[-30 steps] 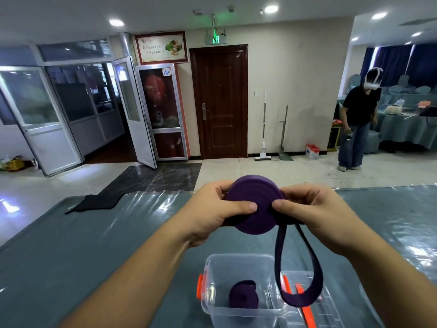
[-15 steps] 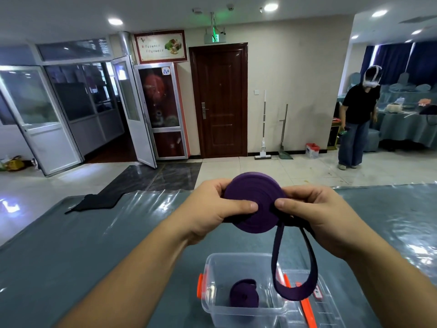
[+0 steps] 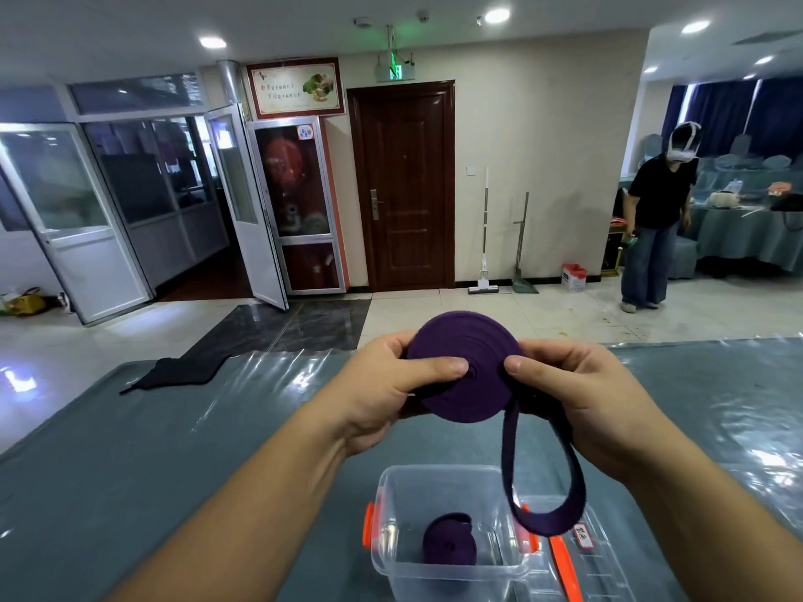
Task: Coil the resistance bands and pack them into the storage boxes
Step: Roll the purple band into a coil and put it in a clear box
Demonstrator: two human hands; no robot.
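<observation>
A purple resistance band [image 3: 467, 371] is wound into a flat round coil held up above the table. My left hand [image 3: 386, 395] grips the coil's left side, thumb pressed near its centre. My right hand [image 3: 578, 401] pinches the right edge, thumb on the coil's face. A loose loop of the same band [image 3: 539, 493] hangs down from the coil over the box. Below stands a clear plastic storage box [image 3: 391, 553] with orange latches, open, holding one smaller coiled purple band [image 3: 449, 543].
The box's clear lid [image 3: 599, 571] with an orange strip lies to the right of the box. The table [image 3: 174, 449] has a grey-green cloth under clear plastic. A black cloth [image 3: 174, 371] lies at its far left edge. A person [image 3: 656, 219] stands far right.
The hanging loop has become slightly shorter as more band is wound onto the coil. Both hands stay on the coil at about the same height.
</observation>
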